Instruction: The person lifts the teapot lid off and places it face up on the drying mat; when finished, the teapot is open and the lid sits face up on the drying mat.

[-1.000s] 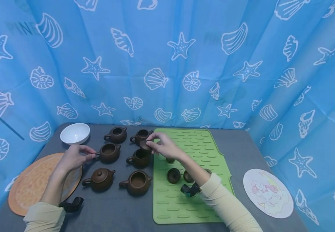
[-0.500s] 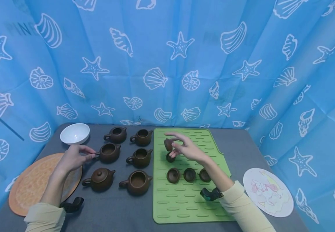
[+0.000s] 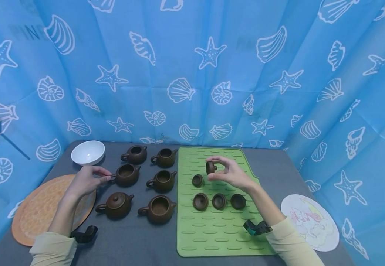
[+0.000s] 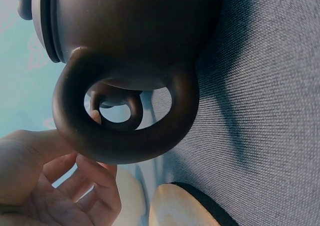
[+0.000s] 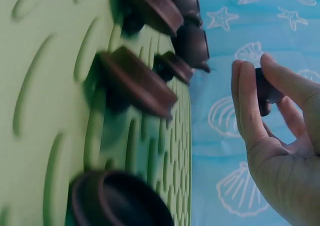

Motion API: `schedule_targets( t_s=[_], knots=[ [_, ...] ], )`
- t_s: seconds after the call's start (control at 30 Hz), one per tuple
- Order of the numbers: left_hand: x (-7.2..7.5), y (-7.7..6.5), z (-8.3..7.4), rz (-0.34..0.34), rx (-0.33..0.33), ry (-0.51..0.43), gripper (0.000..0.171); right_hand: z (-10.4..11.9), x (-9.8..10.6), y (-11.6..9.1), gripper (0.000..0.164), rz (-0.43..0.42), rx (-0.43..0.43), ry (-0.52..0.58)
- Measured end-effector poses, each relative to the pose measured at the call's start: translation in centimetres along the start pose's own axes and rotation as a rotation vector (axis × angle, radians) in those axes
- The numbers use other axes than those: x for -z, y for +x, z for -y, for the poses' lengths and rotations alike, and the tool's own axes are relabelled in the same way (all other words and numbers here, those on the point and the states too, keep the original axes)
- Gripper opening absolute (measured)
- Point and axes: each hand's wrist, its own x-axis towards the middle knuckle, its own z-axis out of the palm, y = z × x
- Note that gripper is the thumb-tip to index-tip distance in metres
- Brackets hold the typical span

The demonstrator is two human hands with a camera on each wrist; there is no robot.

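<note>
On the left side, my left hand (image 3: 90,181) pinches the handle of a brown, lidless clay teapot (image 3: 126,174). A lidded teapot (image 4: 135,30) fills the near part of the left wrist view and partly hides that grip. Above the green mat, my right hand (image 3: 233,174) holds a small brown teapot lid (image 3: 210,167) on its side between thumb and fingers, its knob toward the palm. The same lid (image 5: 268,90) shows in the right wrist view. Below it, several lids (image 3: 219,201) lie knob-down on the mat, with one smaller lid (image 3: 197,180) behind them.
Several open teapots (image 3: 161,181) stand in two columns left of the green mat (image 3: 212,242). A white bowl (image 3: 88,152) sits at the back left, beside a round orange mat (image 3: 29,218). A round white mat (image 3: 308,221) lies at right. A blue curtain (image 3: 192,66) encloses the back.
My right hand has moved right, from beside the middle teapot to above the green mat, carrying the lid and turning it on its side. The left hand stays on the same handle.
</note>
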Motion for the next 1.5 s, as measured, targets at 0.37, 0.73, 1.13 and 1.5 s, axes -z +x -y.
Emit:
schedule_targets(
  t_s=[0.37,0.73,1.13,1.5],
  knots=[
    [-0.1,-0.1,0.0,-0.001,-0.009,-0.008,0.021,-2.1,2.1,-0.8,0.066,0.096,-0.082,-0.044],
    [-0.2,-0.2,0.0,-0.001,0.012,-0.015,0.025,-3.8,2.6,-0.5,0.058,0.186,-0.096,-0.118],
    [-0.3,-0.4,0.1,-0.006,0.021,-0.019,0.025,-4.0,2.3,-0.2,0.056,0.209,-0.087,-0.175],
    [-0.5,-0.5,-0.2,0.0,0.027,-0.021,0.027,-4.1,2.2,0.2,0.059,0.22,-0.057,-0.237]
  ],
)
